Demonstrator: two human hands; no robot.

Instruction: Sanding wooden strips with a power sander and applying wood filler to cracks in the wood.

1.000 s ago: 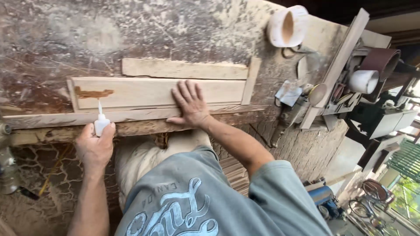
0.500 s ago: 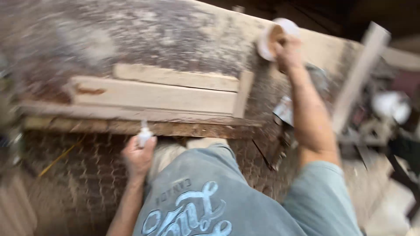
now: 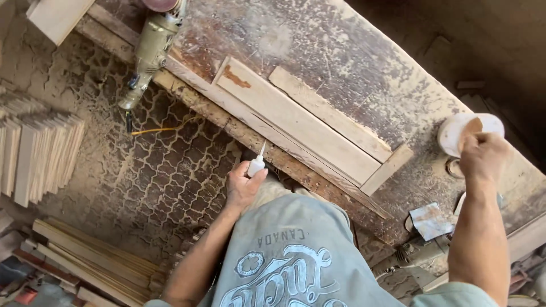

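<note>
Left hand [image 3: 242,187] — clenched on a small white glue bottle [image 3: 256,165], nozzle up, held just off the near edge of the desk [image 3: 352,62]. A second ago the bottle stood by the left end of the board; now it sits nearer the body, clear of the wood.

Right hand [image 3: 483,156] — a second ago it lay flat on the board, pressing it down. It has since lifted off and gone to the white tub [image 3: 458,132] at the right end of the desk, fingers closed at the tub's rim on something brown; what exactly the grip holds cannot be told.

Board [image 3: 298,122] — long pale plank lying flat on the desk, no hand on it now. A brown patch [image 3: 236,77] marks its far-left end. A thinner strip [image 3: 330,122] lies along its far side, and a short stop [image 3: 387,169] crosses its right end.

Judgement — with the pressing hand gone to the tub and the glue pulled back, the work looks to be between passes: fetching material rather than applying it.

Also present — a power tool [image 3: 149,48] at the desk's left end; a stack of thin slats [image 3: 34,148] and long sticks [image 3: 96,261] on the patterned, dusty floor [image 3: 148,170]; a scrap of paper [image 3: 430,220] near the right forearm.
</note>
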